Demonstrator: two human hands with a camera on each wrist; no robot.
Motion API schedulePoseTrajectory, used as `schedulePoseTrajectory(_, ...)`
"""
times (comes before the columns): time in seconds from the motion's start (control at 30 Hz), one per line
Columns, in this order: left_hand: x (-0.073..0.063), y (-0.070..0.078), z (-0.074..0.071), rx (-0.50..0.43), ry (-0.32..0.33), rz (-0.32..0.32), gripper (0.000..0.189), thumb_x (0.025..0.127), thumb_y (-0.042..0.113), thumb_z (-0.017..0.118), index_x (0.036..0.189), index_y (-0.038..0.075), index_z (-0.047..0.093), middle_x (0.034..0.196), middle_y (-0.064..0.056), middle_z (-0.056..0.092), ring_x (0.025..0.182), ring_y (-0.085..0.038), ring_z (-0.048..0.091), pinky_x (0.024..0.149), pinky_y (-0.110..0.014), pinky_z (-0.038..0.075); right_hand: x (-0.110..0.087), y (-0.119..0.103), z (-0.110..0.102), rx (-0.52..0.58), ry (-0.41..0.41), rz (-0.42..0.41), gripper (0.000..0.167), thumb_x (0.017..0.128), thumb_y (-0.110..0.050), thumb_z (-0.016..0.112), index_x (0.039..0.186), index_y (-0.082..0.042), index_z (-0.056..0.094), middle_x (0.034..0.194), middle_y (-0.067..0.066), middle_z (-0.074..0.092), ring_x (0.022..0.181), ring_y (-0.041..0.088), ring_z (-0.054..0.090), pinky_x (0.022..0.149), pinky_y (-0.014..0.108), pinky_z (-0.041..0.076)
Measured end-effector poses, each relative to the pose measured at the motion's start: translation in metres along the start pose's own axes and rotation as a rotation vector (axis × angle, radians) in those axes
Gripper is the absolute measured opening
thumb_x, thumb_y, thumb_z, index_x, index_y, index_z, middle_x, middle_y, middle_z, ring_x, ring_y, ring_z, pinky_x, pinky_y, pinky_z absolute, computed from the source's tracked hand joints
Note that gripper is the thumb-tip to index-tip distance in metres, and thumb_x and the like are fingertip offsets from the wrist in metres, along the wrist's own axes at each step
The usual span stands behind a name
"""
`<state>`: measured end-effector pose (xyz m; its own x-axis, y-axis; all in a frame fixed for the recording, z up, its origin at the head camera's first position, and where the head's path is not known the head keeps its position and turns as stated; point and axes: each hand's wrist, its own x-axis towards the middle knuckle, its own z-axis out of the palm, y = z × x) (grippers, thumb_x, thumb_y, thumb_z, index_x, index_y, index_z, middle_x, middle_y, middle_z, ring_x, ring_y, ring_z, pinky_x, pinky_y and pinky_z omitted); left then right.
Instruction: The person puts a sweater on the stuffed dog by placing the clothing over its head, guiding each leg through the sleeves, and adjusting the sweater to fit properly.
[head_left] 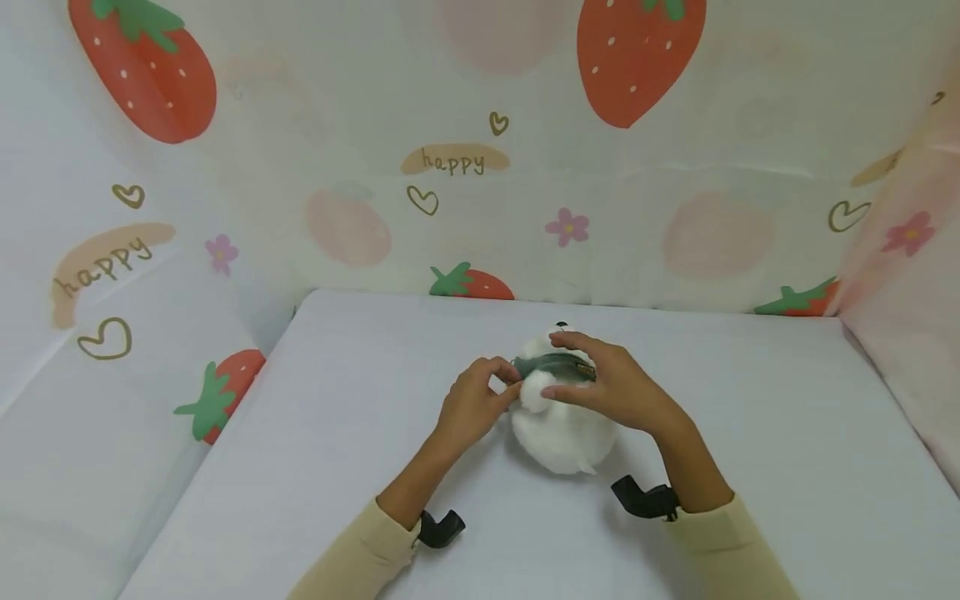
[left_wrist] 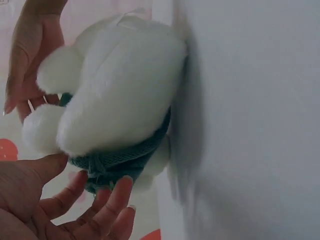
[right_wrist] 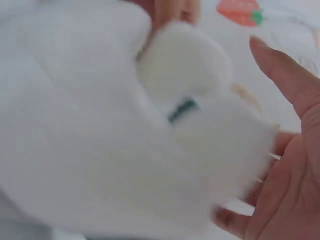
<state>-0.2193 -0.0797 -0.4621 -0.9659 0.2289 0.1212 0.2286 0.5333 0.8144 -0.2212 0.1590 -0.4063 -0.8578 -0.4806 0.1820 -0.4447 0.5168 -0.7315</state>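
Note:
A white plush toy [head_left: 562, 440] with a black nose lies on the table, its round rump toward me. Around its middle goes a green knitted garment [head_left: 551, 363] with a small label at the right. My left hand [head_left: 471, 403] grips the garment's left side; in the left wrist view its thumb meets the edge beside a white paw [left_wrist: 42, 129], fingers bent under the green knit [left_wrist: 117, 165]. My right hand [head_left: 626, 390] spreads thumb and fingers wide over the toy's right side. In the right wrist view, its palm [right_wrist: 285, 195] faces the blurred white plush.
The toy rests on a white table [head_left: 360, 350]. Behind it stands a pale curtain [head_left: 637, 167] printed with strawberries, hearts and flowers, and similar cloth hangs at both sides. Black wrist cameras jut from the left cuff [head_left: 390, 529] and the right cuff [head_left: 708, 525].

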Motion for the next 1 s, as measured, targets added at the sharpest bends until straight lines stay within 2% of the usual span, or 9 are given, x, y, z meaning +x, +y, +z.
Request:
schedulePoseTrajectory(0.07, 0.000, 0.002, 0.001, 0.074, 0.005, -0.006, 0.016, 0.099, 0.030, 0.068, 0.107, 0.017, 0.072, 0.100, 0.001, 0.070, 0.066, -0.015, 0.069, 0.055, -0.028, 0.049, 0.000, -0.003, 0.006, -0.040, -0.019, 0.026, 0.089, 0.083, -0.049, 0.082, 0.155, -0.017, 0.039, 0.145, 0.009, 0.057, 0.137, 0.028, 0.049, 0.109, 0.057, 0.039)
schedulePoseTrajectory(0.2, 0.001, 0.002, 0.001, 0.109, -0.036, -0.017, 0.020, 0.100, 0.024, 0.067, 0.113, 0.011, 0.074, 0.096, -0.002, 0.074, 0.065, -0.018, 0.072, 0.052, -0.028, 0.048, 0.000, -0.003, 0.015, -0.095, -0.021, 0.067, 0.105, 0.083, -0.048, 0.082, 0.161, -0.014, 0.022, 0.143, 0.011, 0.058, 0.135, 0.029, 0.051, 0.110, 0.056, 0.038)
schedulePoseTrajectory(0.4, 0.005, -0.010, 0.000, 0.207, -0.066, -0.032, 0.021, 0.095, 0.020, 0.072, 0.113, 0.011, 0.076, 0.098, -0.002, 0.076, 0.074, -0.012, 0.068, 0.054, -0.026, 0.048, 0.002, -0.003, 0.024, -0.129, -0.001, 0.082, 0.108, 0.083, -0.055, 0.080, 0.162, -0.012, 0.019, 0.142, 0.008, 0.059, 0.133, 0.028, 0.054, 0.108, 0.056, 0.040)
schedulePoseTrajectory(0.5, 0.006, -0.015, 0.002, 0.222, -0.067, -0.026, 0.018, 0.094, 0.019, 0.072, 0.110, 0.012, 0.077, 0.098, 0.000, 0.076, 0.077, -0.010, 0.066, 0.055, -0.026, 0.049, 0.003, -0.004, 0.027, -0.148, 0.006, 0.083, 0.108, 0.083, -0.059, 0.077, 0.162, -0.012, 0.020, 0.142, 0.008, 0.060, 0.132, 0.028, 0.055, 0.107, 0.056, 0.041)
schedulePoseTrajectory(0.6, 0.007, -0.017, 0.004, 0.220, -0.031, 0.001, 0.015, 0.096, 0.020, 0.069, 0.108, 0.014, 0.077, 0.103, -0.001, 0.076, 0.079, -0.013, 0.070, 0.061, -0.030, 0.053, 0.004, -0.004, 0.029, -0.175, 0.024, 0.097, 0.105, 0.084, -0.061, 0.075, 0.161, -0.011, 0.022, 0.141, 0.008, 0.061, 0.131, 0.028, 0.055, 0.105, 0.057, 0.043)
schedulePoseTrajectory(0.73, 0.008, -0.015, -0.001, 0.158, 0.035, 0.046, 0.012, 0.099, 0.021, 0.065, 0.105, 0.015, 0.073, 0.107, -0.002, 0.075, 0.081, -0.012, 0.071, 0.066, -0.031, 0.055, 0.006, -0.004, 0.034, -0.208, 0.051, 0.115, 0.104, 0.085, -0.062, 0.074, 0.160, -0.010, 0.024, 0.140, 0.009, 0.061, 0.129, 0.028, 0.056, 0.103, 0.054, 0.045)
schedulePoseTrajectory(0.83, 0.007, -0.010, -0.006, 0.114, 0.056, 0.089, 0.010, 0.101, 0.022, 0.063, 0.103, 0.016, 0.071, 0.106, -0.001, 0.075, 0.078, -0.009, 0.070, 0.064, -0.029, 0.053, 0.007, -0.005, 0.037, -0.229, 0.073, 0.122, 0.105, 0.084, -0.063, 0.074, 0.160, -0.009, 0.025, 0.140, 0.010, 0.061, 0.127, 0.030, 0.058, 0.101, 0.053, 0.047)
schedulePoseTrajectory(1.0, 0.000, 0.006, -0.014, 0.186, 0.061, 0.186, 0.009, 0.102, 0.022, 0.063, 0.104, 0.017, 0.069, 0.102, 0.000, 0.075, 0.084, -0.014, 0.070, 0.068, -0.029, 0.054, 0.009, -0.008, 0.039, -0.282, 0.094, 0.134, 0.101, 0.083, -0.062, 0.075, 0.157, -0.008, 0.033, 0.138, 0.010, 0.063, 0.125, 0.032, 0.059, 0.098, 0.054, 0.049)
